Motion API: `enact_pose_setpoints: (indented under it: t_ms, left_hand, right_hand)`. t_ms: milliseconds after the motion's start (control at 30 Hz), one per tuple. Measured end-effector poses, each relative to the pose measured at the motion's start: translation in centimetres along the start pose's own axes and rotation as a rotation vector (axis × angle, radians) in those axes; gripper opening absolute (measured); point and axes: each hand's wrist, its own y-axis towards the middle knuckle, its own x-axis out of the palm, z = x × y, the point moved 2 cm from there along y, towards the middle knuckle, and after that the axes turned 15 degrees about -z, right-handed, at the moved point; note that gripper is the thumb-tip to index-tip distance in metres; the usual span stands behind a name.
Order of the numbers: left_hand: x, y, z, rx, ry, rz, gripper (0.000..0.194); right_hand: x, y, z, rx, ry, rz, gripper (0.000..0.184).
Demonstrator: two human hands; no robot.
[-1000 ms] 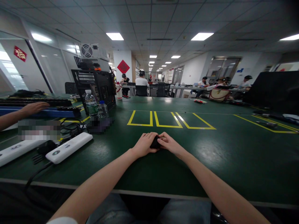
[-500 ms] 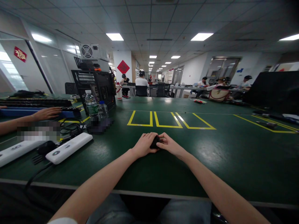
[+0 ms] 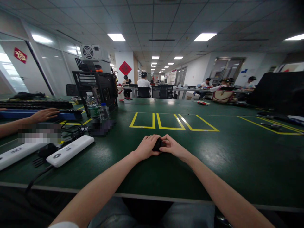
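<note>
Hands together on one part: my left hand (image 3: 147, 147) is curled round the left side of a small black object (image 3: 157, 145), and my right hand (image 3: 173, 147) has thumb and fingertips on its right edge; most of its shape is hidden and its surface is too dark to read. It's mid-table, just my side of the three flat, straight-edged yellow tape outlines (image 3: 172, 128), over a smooth dark-green tabletop (image 3: 152, 177) with a soft sheen; can't tell if it's touching down. Off left: smooth white plastic power strip (image 3: 71, 150), clear ribbed bottle (image 3: 92, 106), boxy black computer case (image 3: 108, 90).
</note>
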Motion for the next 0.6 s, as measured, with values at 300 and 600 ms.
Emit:
enact_pose_setpoints:
  t_ms: [300, 600]
  left_hand:
    - [-0.22, -0.01, 0.21, -0.013, -0.004, -0.014, 0.059]
    - [-0.18, -0.02, 0.13, -0.015, 0.009, -0.014, 0.060]
  right_hand:
    - [0.20, 0.40, 0.59, 0.035, 0.044, 0.091, 0.029]
    - [-0.22, 0.21, 0.40, -0.013, -0.009, 0.022, 0.042]
